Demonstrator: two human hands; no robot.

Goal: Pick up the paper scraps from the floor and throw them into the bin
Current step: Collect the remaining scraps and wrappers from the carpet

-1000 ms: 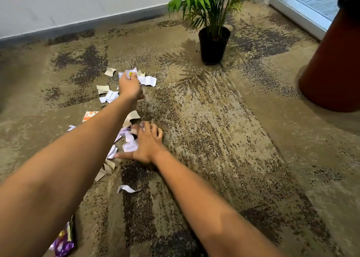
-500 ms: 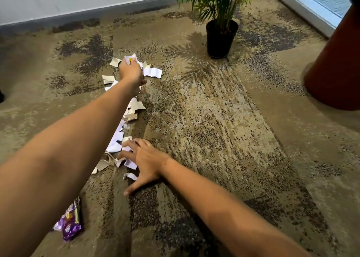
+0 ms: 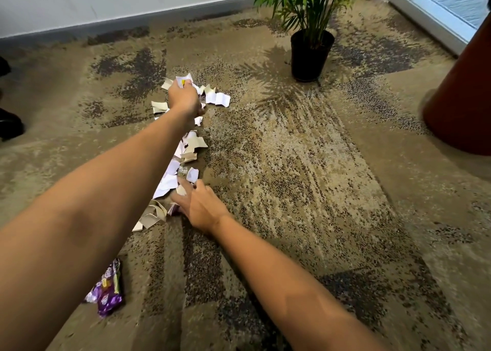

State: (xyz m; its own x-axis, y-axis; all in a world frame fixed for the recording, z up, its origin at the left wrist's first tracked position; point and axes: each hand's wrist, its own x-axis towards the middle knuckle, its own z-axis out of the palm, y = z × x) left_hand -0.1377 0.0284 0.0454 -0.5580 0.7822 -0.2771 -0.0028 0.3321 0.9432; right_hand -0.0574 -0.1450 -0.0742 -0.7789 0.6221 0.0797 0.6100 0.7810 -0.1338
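Note:
Several white and cream paper scraps (image 3: 191,144) lie in a loose line on the patterned carpet, from near the plant down toward me. My left hand (image 3: 183,98) is stretched out at the far end of the line and grips a bunch of scraps, white paper sticking out above its fingers. My right hand (image 3: 199,205) rests low on the carpet at the near end of the line, fingers spread and touching the scraps there. My left forearm hides part of the pile. The large reddish-brown bin (image 3: 463,92) stands at the right edge.
A potted palm in a black pot (image 3: 311,54) stands behind the scraps. A purple snack wrapper (image 3: 107,288) lies on the carpet near my left arm. Dark shoes (image 3: 9,126) show at the left edge. A wall with grey skirting runs along the back, a glass door at top right.
My right hand has slid its fingers up among the near scraps, thumb drawn in. My left hand stays closed on its bunch at the far end. The camera has shifted slightly.

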